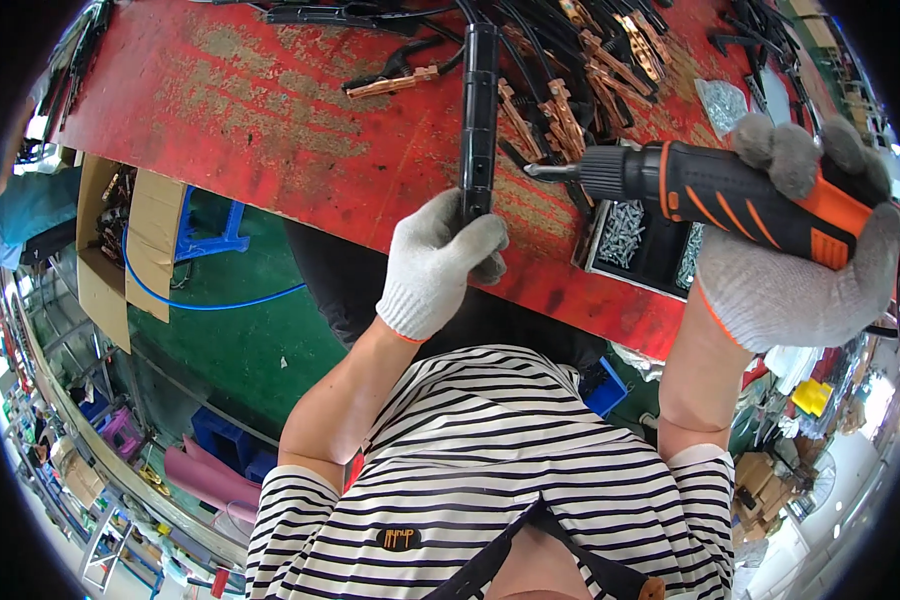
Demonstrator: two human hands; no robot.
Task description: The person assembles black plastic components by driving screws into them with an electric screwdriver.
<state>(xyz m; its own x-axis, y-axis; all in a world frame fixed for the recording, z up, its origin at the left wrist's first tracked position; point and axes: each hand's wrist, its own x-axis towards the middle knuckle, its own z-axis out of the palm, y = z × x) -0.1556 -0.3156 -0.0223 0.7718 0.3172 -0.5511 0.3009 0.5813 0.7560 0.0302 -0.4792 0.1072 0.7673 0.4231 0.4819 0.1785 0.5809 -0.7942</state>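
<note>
My left hand [432,265], in a grey-white knit glove, is closed round the lower end of a long black plastic tube-shaped handle [480,110]. The handle points away from me over the table, with small holes along its side and a black cable at its far end. A black and orange power screwdriver [710,190] lies in the grip of my gloved right hand [790,290]. Its metal bit points left, a little to the right of the handle and apart from it. Below the chuck, a black tray [652,262] holds many small silver screws [622,232].
Copper clamp parts [565,120] with black cables lie across the far side of the worn red table [270,130]. A clear plastic bag [722,105] is at the back right. To the left stand an open cardboard box [150,240] and a blue stool [210,230].
</note>
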